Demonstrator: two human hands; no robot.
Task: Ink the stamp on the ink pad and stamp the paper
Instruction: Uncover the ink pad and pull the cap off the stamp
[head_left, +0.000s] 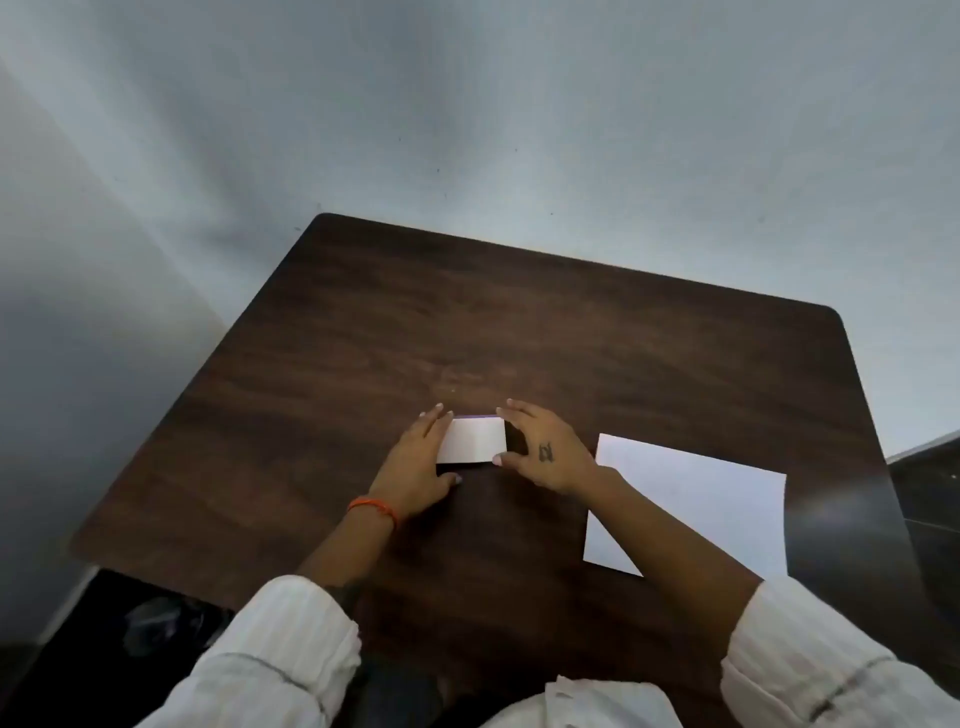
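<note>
White box (471, 440) pinched at both ends by left hand (415, 467) and right hand (545, 452) — uneven pull could spill contents onto surface (519, 322).

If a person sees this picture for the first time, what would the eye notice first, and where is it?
First, the two hands at the middle of the dark table: the left hand and right hand flank a small white box and touch its sides. Next, the white paper lying flat to the right, near the table's edge. An orange band on the left wrist also stands out.
</note>
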